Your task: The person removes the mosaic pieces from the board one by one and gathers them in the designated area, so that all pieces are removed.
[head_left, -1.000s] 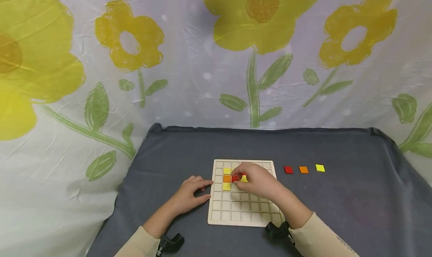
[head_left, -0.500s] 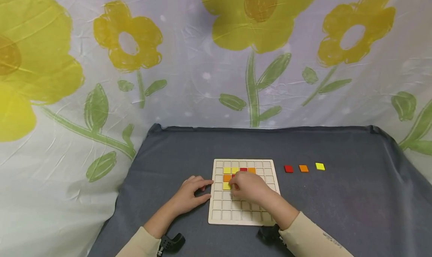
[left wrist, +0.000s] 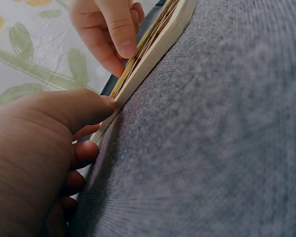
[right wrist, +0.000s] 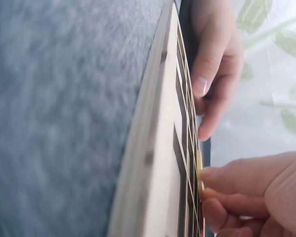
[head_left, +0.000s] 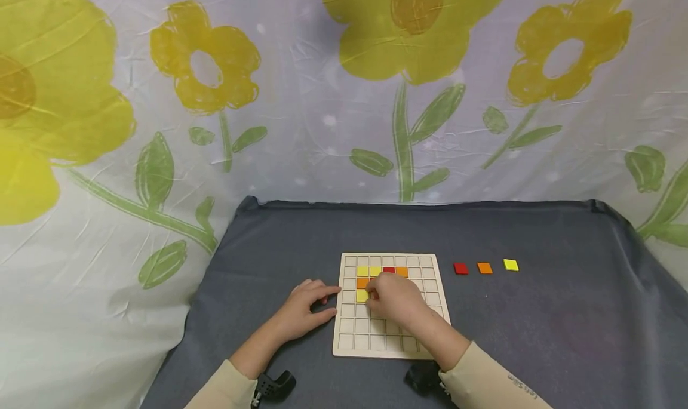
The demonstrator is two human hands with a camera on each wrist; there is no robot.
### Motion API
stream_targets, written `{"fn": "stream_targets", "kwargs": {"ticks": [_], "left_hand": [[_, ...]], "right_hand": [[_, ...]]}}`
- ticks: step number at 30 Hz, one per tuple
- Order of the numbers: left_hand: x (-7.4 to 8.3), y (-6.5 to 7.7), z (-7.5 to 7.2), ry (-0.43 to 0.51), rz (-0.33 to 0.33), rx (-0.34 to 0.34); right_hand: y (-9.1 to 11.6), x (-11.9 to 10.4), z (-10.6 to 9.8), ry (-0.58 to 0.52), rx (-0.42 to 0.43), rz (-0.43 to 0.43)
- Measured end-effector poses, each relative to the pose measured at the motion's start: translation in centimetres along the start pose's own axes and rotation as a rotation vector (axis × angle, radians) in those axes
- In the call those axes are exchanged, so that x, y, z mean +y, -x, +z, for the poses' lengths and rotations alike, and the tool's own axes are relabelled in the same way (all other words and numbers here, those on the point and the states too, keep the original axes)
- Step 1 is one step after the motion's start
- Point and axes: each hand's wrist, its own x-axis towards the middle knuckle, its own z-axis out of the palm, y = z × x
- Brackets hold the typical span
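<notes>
Pale sq. wooden grid board (head_left: 346,325): your L hand (head_left: 305,308), fingers apart, touches its edge; R hand (head_left: 399,298) bent nr yellow sq. tile (head_left: 362,296), can't tell if gripping.

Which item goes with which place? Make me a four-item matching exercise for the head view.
1. left hand
2. right hand
3. loose red tile
4. loose yellow tile

A. farthest from the board of the three loose tiles
B. over the board's grid
C. between the board and the loose orange tile
D. at the board's left edge

Pairs: 1-D, 2-B, 3-C, 4-A
</notes>
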Motion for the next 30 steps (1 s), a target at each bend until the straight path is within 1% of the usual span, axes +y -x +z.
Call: {"fn": "stream_targets", "kwargs": {"ticks": [4,10,20,25,30], "left_hand": [[0.0,-0.03,-0.05,0.008,0.001,0.0],[-0.12,0.01,0.04,-0.001,0.004,0.0],[0.02,0.0,0.03,0.004,-0.007,0.01],[-0.07,-0.01,0.16,0.001,-0.011,0.009],[-0.18,0.01,0.28,-0.002,0.014,0.027]], "right_hand": [[-0.05,-0.09,0.15,-0.055,0.005,0.049],[-0.08,-0.06,0.26,-0.096,0.016,0.076],[-0.08,-0.28,0.39,-0.161,0.086,0.033],[-0.08,-0.42,0.21,-0.183,0.079,0.022],[-0.11,-0.17,0.26,-0.197,0.064,0.015]]}}
